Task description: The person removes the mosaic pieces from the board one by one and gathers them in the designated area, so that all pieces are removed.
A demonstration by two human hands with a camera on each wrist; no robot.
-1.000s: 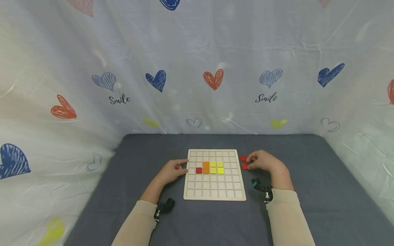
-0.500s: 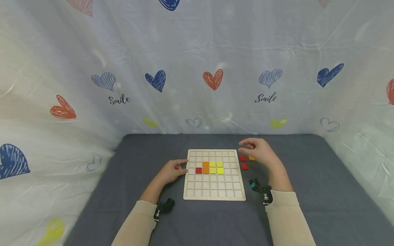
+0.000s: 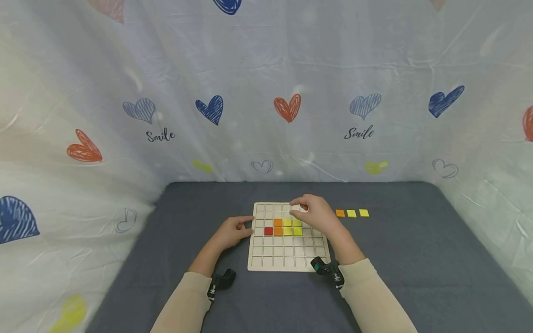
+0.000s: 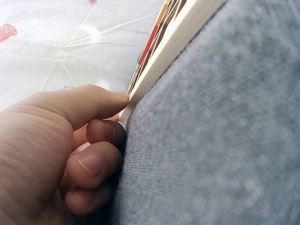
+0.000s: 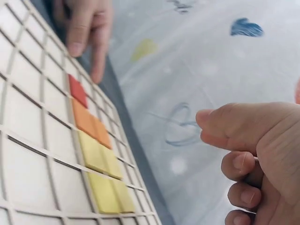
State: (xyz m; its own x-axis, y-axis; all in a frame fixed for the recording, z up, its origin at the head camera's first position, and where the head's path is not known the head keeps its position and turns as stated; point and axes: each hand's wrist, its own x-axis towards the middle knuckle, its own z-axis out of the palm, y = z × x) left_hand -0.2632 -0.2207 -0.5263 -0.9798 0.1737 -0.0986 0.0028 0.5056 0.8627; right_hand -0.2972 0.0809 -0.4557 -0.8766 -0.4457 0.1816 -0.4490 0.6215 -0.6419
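In the head view, a wooden grid board [image 3: 280, 264] lies on the cloth. Orange tiles [image 3: 277, 223] and several yellow tiles [image 3: 287, 231] sit together in its cells, with one red tile [image 3: 268, 231] at their left. My left hand [image 3: 230, 231] touches the board's left edge with thumb and index finger, while its other fingers curl below, as the left wrist view shows. Above the board's upper right part is my right hand [image 3: 318, 214]. Its thumb and index finger [image 5: 220, 119] are bent, with a gap between the tips and no tile visible there.
One loose orange tile [image 3: 340, 213] and two loose yellow tiles [image 3: 358, 213] lie in a row right of the board on the dark tablecloth [image 3: 416, 259]. A white curtain [image 3: 250, 69] printed with hearts hangs behind and at both sides.
The right hand lifted away from the tiles at the right and moved left over the board. Loose orange and yellow tiles came into sight; two loose red tiles are no longer visible. The left hand stayed.
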